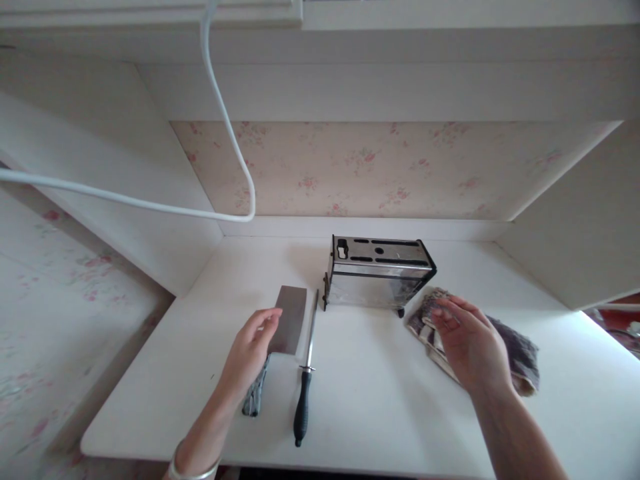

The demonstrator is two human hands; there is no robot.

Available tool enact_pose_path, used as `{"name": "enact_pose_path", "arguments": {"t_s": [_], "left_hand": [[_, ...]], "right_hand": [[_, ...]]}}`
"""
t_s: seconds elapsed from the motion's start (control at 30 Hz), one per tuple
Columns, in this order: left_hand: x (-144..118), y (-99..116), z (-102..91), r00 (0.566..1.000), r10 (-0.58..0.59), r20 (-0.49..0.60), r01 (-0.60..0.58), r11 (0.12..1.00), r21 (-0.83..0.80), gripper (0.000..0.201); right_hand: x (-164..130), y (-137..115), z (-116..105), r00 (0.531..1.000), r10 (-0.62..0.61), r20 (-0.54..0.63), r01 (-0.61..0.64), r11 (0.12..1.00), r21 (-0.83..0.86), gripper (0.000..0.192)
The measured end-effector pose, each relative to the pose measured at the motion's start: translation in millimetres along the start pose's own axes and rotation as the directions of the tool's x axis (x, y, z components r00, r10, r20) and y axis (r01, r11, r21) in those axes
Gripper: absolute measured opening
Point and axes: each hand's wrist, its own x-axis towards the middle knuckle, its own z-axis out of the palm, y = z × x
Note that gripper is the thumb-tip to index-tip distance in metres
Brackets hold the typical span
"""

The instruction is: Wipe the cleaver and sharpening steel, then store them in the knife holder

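Head view: left hand [253, 340] over cleaver [291, 323], right hand [473, 347] over cloth [517, 353], both on surface [370, 400]. All fingers loosely curled, seemingly released. Cleaver likely heavy, stiff: grip handle [256, 393]. Cloth probably soft, light: pinch fold.

I see my left arm [210, 420] reach up from the bottom | left hand [256, 339] loose, fingers bent and pointing right | my right arm [515, 427] slants up and left | right hand [473, 347] softly curled, its fingertips a bit blurry, maybe near the thumb
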Motion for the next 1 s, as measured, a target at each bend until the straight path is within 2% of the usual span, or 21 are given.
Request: {"name": "enact_pose_path", "arguments": {"t_s": [0.1,0.23,0.33,0.43,0.6,0.7,0.83,1.0], "left_hand": [[-28.6,-26.2,-14.3,0.999,0.036,0.018,-0.039,0.971,0.236,0.036],[-52.7,-56.2,-17.8,0.993,0.119,-0.019,-0.096,0.876,0.472,0.035],[-60.1,-72.0,-13.7,0.974,0.217,-0.066,-0.132,0.781,0.611,0.034],[-63.3,-81.6,-7.6,0.970,0.234,-0.071,-0.121,0.712,0.692,0.036],[-66.4,-91.1,1.1,0.970,0.231,-0.074,-0.105,0.676,0.729,0.039],[-67.7,-92.3,4.5,0.972,0.220,-0.079,-0.084,0.644,0.760,0.040],[-67.4,-86.0,7.0,0.989,0.132,-0.068,-0.022,0.579,0.815,0.037],[-64.3,-78.1,2.9,0.995,0.095,-0.028,-0.029,0.553,0.833,0.026]], "right_hand": [[-17.2,22.9,-8.0,0.999,0.039,0.038,-0.037,0.998,-0.053,0.023],[-45.0,62.8,-9.4,0.981,0.144,0.130,-0.115,0.971,-0.209,0.026],[-66.8,89.8,-2.7,0.948,0.238,0.210,-0.143,0.911,-0.386,0.025],[-88.3,109.1,7.2,0.896,0.331,0.297,-0.120,0.823,-0.556,0.029],[-117.6,129.5,19.4,0.738,0.455,0.497,0.009,0.730,-0.683,0.030],[-126.4,136.0,22.3,0.675,0.470,0.569,0.113,0.696,-0.709,0.025],[-127.2,139.0,23.3,0.671,0.452,0.588,0.194,0.658,-0.727,0.023],[-123.5,141.2,19.6,0.682,0.438,0.585,0.179,0.676,-0.715,0.020]]}}
